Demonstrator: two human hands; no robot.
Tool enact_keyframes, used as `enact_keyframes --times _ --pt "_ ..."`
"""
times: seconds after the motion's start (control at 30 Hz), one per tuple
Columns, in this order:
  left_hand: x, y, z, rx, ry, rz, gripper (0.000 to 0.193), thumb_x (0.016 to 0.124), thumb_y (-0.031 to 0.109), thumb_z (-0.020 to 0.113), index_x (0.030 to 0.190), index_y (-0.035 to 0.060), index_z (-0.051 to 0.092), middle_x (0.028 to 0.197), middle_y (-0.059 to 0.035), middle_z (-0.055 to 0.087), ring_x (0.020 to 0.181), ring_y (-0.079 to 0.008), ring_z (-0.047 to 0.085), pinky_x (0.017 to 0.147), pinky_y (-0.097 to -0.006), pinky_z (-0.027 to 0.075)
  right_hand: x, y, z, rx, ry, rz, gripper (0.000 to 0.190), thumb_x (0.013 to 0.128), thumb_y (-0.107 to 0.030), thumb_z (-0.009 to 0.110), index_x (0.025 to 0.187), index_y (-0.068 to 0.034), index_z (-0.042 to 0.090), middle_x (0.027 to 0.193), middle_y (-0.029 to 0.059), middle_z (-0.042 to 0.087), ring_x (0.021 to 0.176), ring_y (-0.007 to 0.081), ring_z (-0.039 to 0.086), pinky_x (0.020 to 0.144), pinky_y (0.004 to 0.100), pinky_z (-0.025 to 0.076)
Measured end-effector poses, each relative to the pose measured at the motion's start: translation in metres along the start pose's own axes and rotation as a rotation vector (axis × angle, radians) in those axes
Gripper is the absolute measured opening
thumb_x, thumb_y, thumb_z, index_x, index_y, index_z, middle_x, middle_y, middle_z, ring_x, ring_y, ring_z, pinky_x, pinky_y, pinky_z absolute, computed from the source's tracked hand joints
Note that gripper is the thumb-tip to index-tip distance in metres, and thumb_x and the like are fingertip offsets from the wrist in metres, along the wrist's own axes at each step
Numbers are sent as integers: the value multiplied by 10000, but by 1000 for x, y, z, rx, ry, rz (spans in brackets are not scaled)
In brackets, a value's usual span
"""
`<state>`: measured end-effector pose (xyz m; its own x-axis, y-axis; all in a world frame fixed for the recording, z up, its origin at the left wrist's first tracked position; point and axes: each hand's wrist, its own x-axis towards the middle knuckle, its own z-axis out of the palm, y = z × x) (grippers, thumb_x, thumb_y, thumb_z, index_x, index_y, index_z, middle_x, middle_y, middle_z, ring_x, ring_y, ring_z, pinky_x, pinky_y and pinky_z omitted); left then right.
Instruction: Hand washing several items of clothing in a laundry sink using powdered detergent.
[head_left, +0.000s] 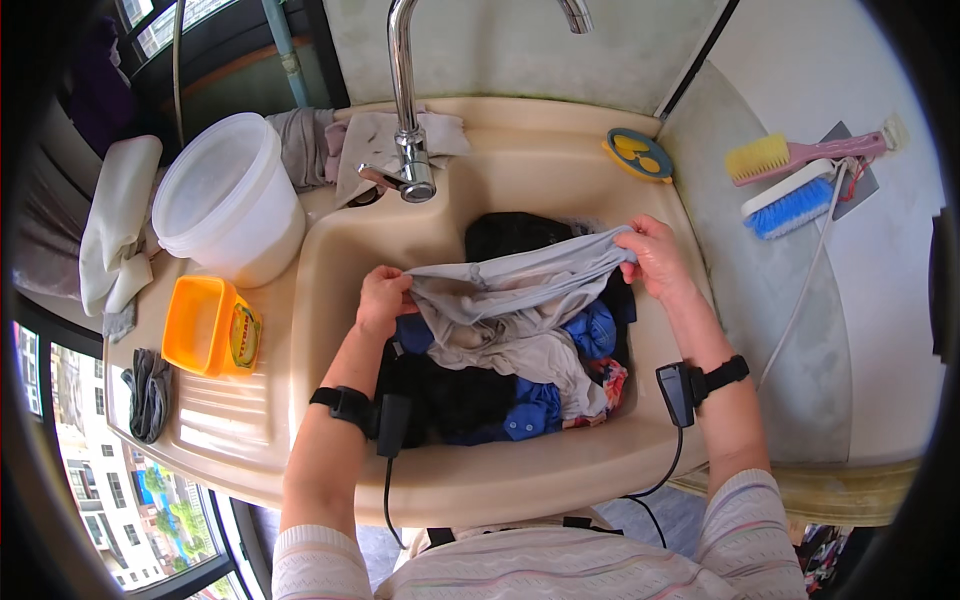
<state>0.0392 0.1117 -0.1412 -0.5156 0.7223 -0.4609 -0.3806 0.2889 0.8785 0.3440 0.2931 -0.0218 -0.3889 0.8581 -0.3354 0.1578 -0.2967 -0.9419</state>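
Note:
My left hand (385, 301) and my right hand (651, 253) each grip one end of a wet light grey garment (517, 276), which hangs stretched between them over the basin of a beige laundry sink (525, 476). Its lower part trails onto the heap below. Under it lie a beige-white cloth (551, 364), black clothes (450, 394), blue fabric with buttons (534, 412) and a piece with a red floral pattern (615, 381). Another black item (510, 234) rests at the back of the basin.
A chrome faucet (412, 161) rises behind the basin. On the left ledge stand a white plastic bucket (232, 199), an orange tub (196, 326) and a dark folded cloth (148, 394). A soap dish (637, 155) sits at the back right corner. Two brushes (787, 202), (802, 157) hang on the right wall.

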Motion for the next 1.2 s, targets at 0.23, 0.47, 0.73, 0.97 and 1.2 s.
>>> enact_keyframes --times 0.23,0.47,0.73,0.97,1.2 --pt "-30 64 -11 272 -84 317 180 696 129 675 782 59 534 641 18 493 547 -83 444 474 -223 343 18 18 -25 -311 301 -131 115 664 -77 593 700 -58 485 580 16 460 511 126 528 381 270 414" --pt "-16 47 -29 1276 -58 364 239 647 153 674 875 88 652 824 -93 641 757 -245 614 688 -351 482 59 66 -28 -1027 275 -379 84 659 -117 607 731 -97 571 685 102 595 658 264 580 613 369 457" --pt "30 -59 -9 1180 67 -173 314 734 161 566 1043 114 594 1061 -153 592 1027 -321 548 858 -391 457 61 153 91 -1408 -393 -152 504 703 -294 639 1156 -142 477 1144 132 501 1101 326 460 882 490 405" --pt "47 -69 33 1338 91 -312 371 736 205 602 1094 118 561 1135 -157 557 1064 -313 530 882 -407 444 91 224 97 -1526 -183 -148 445 758 -191 567 1184 -131 457 1221 114 469 1202 298 375 919 583 308" --pt "40 -39 -14 1176 282 -28 232 685 69 557 885 139 653 953 -117 633 934 -284 595 797 -368 479 89 155 71 -1454 -388 -250 261 681 -139 611 933 -74 604 947 165 614 891 336 597 776 404 489"
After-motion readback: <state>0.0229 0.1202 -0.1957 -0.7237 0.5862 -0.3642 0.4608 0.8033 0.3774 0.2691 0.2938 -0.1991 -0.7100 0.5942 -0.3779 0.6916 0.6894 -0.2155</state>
